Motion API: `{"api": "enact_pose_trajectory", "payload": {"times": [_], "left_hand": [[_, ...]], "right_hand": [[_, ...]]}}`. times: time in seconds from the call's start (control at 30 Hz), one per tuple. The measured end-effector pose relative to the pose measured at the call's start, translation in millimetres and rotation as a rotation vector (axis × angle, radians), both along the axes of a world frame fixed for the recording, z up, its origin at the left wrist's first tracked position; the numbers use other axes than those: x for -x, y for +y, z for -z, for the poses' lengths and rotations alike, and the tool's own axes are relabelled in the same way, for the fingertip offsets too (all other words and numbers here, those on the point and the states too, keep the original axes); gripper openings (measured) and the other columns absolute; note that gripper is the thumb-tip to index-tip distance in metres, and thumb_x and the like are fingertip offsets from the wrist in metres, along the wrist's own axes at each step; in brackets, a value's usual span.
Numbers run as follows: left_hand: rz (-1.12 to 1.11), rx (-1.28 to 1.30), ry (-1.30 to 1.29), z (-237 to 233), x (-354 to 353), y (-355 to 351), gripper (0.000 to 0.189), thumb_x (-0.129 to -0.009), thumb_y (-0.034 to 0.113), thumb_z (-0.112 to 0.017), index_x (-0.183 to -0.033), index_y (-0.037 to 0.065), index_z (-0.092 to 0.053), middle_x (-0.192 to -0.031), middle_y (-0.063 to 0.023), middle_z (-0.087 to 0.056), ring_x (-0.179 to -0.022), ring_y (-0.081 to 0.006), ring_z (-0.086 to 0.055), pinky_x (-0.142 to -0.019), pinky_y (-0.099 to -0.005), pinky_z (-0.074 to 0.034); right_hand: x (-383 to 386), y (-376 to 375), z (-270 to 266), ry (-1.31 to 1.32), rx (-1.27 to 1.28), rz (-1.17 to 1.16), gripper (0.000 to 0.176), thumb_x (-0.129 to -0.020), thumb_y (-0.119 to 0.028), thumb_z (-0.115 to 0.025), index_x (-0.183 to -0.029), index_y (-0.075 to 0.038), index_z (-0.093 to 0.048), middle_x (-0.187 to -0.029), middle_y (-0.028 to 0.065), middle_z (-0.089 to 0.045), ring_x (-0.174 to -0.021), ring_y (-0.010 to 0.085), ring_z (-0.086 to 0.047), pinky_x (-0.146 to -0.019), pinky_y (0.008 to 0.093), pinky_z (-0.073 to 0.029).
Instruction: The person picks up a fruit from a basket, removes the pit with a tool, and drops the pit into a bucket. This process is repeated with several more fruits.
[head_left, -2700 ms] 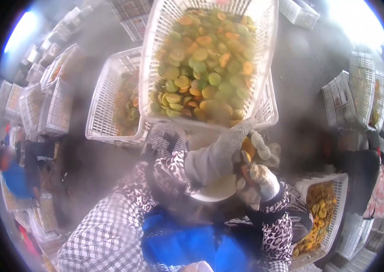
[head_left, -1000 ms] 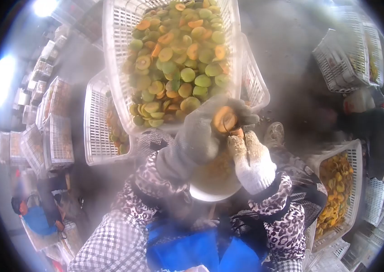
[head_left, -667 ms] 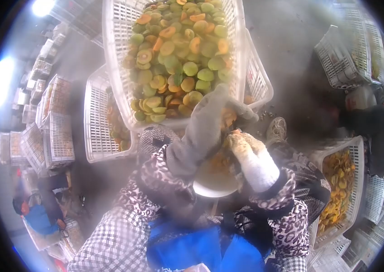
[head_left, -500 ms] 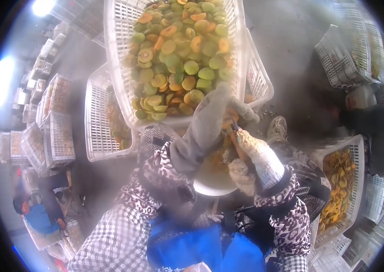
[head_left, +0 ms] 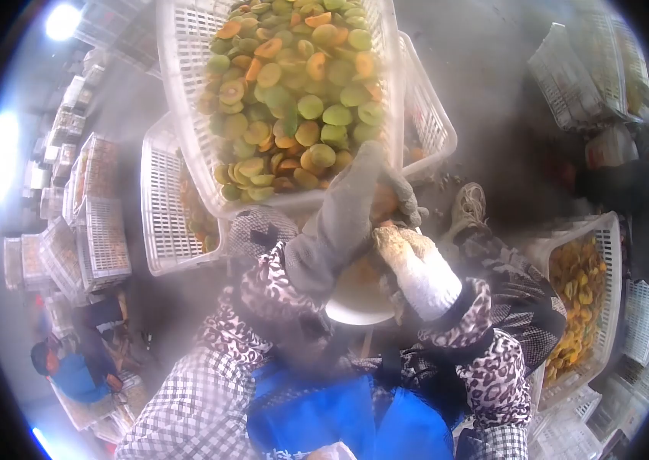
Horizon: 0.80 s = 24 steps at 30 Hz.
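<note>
In a grey glove, my left hand closes around a piece of orange fruit, just beyond the near edge of a white basket. My right hand, in a stained white glove, is closed with its fingertips against that fruit. A thin tool with a dark tip showed in it a moment ago; now the glove mostly hides it. Below both hands, between my legs, sits a white bowl. The large white basket holds many halved green and orange fruits.
Beneath the large basket stand other white baskets. A basket of yellow-orange fruit pieces is beside my right leg. Stacked crates line the left. A person in blue sits at far left; another person is at right. Haze blurs the floor.
My right hand has shifted up and left, closer to the left hand, and its tool has gone out of sight. The view has moved slightly, so the basket appears further left.
</note>
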<state>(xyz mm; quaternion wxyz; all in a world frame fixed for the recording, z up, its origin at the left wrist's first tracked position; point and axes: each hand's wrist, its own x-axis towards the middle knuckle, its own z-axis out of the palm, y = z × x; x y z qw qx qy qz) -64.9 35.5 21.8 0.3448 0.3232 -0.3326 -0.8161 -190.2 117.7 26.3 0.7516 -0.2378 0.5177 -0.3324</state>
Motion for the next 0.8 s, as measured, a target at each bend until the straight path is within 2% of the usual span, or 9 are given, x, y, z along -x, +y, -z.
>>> {"api": "enact_pose_trajectory", "payload": {"times": [0.07, 0.13, 0.33, 0.57, 0.63, 0.67, 0.7, 0.77, 0.8], "left_hand": [[-0.106, -0.124, -0.016, -8, 8, 2, 0.05, -0.104, 0.042, -0.037, -0.105, -0.003, -0.058, -0.081, -0.016, -0.062, -0.077, -0.0264, -0.063, -0.084, -0.0443, -0.055], [-0.08, 0.004, -0.051, 10, 7, 0, 0.052, -0.104, 0.043, -0.037, -0.107, -0.004, -0.058, -0.084, -0.0169, -0.062, -0.076, -0.0266, -0.062, -0.086, -0.0454, -0.055], [-0.026, 0.074, -0.003, 38, 6, -5, 0.055, -0.103, 0.043, -0.036, -0.11, -0.007, -0.057, -0.088, -0.0176, -0.061, -0.074, -0.0268, -0.062, -0.089, -0.0485, -0.054], [-0.032, -0.129, -0.056, 16, 12, 4, 0.042, -0.102, 0.039, -0.039, -0.096, 0.002, -0.057, -0.077, -0.0104, -0.056, -0.073, -0.0253, -0.06, -0.09, -0.0516, -0.053], [-0.015, -0.144, 0.067, 21, 13, 7, 0.037, -0.102, 0.037, -0.041, -0.094, 0.004, -0.056, -0.076, -0.0087, -0.055, -0.073, -0.0249, -0.059, -0.091, -0.0515, -0.053], [0.004, -0.16, 0.192, 23, 13, 7, 0.033, -0.101, 0.034, -0.043, -0.091, 0.005, -0.055, -0.076, -0.0069, -0.054, -0.072, -0.0245, -0.059, -0.091, -0.0515, -0.053], [-0.01, -0.152, 0.192, 20, 14, 6, 0.033, -0.101, 0.034, -0.043, -0.091, 0.005, -0.055, -0.076, -0.0069, -0.054, -0.072, -0.0245, -0.059, -0.091, -0.0515, -0.053], [-0.024, -0.517, 0.288, 9, 14, 0, 0.03, -0.1, 0.032, -0.046, -0.089, 0.006, -0.056, -0.074, -0.0044, -0.053, -0.072, -0.0241, -0.059, -0.093, -0.0528, -0.052], [-0.018, -0.429, 0.333, 7, 7, 4, 0.032, -0.099, 0.032, -0.047, -0.096, 0.001, -0.053, -0.084, -0.0106, -0.057, -0.08, -0.0262, -0.059, -0.091, -0.0433, -0.054]], "right_hand": [[5, 4, 9, -0.008, -0.085, -0.086, 0.028, -0.097, -0.035, -0.059, -0.111, -0.01, -0.06, -0.084, 0.0056, -0.063, -0.054, 0.0113, -0.056, -0.041, 0.0228, -0.042], [3, 17, 39, -0.497, -0.145, 0.271, 0.029, -0.097, -0.035, -0.059, -0.114, -0.011, -0.061, -0.087, 0.0086, -0.064, -0.055, 0.0136, -0.059, -0.041, 0.0228, -0.043], [4, 23, 69, -0.672, -0.336, 0.376, 0.026, -0.097, -0.034, -0.059, -0.116, -0.016, -0.058, -0.082, 0.005, -0.061, -0.049, 0.0115, -0.051, -0.036, 0.0224, -0.037], [15, 15, 61, -0.756, -0.241, 0.162, 0.02, -0.098, -0.038, -0.057, -0.111, -0.022, -0.058, -0.081, 0.006, -0.061, -0.044, 0.0115, -0.045, -0.035, 0.0245, -0.035], [20, 15, 86, -1.012, -0.252, 0.085, 0.021, -0.098, -0.038, -0.057, -0.109, -0.02, -0.059, -0.079, 0.0053, -0.06, -0.044, 0.0106, -0.044, -0.035, 0.0232, -0.034], [6, 22, 68, -0.87, -0.302, 0.389, 0.024, -0.096, -0.037, -0.059, -0.106, -0.016, -0.061, -0.078, 0.005, -0.06, -0.045, 0.0103, -0.045, -0.036, 0.0236, -0.034], [12, 20, 53, -0.869, -0.303, 0.374, 0.024, -0.096, -0.037, -0.059, -0.106, -0.016, -0.061, -0.078, 0.005, -0.06, -0.045, 0.0103, -0.045, -0.036, 0.0236, -0.034], [26, 11, 25, -0.422, -0.028, -0.141, 0.028, -0.094, -0.037, -0.062, -0.105, -0.01, -0.062, -0.078, 0.0052, -0.061, -0.046, 0.0097, -0.047, -0.037, 0.0237, -0.034], [30, 12, 15, -0.339, -0.027, -0.237, 0.031, -0.093, -0.036, -0.064, -0.102, -0.007, -0.064, -0.075, 0.0049, -0.061, -0.047, 0.009, -0.048, -0.039, 0.0227, -0.035]]}}
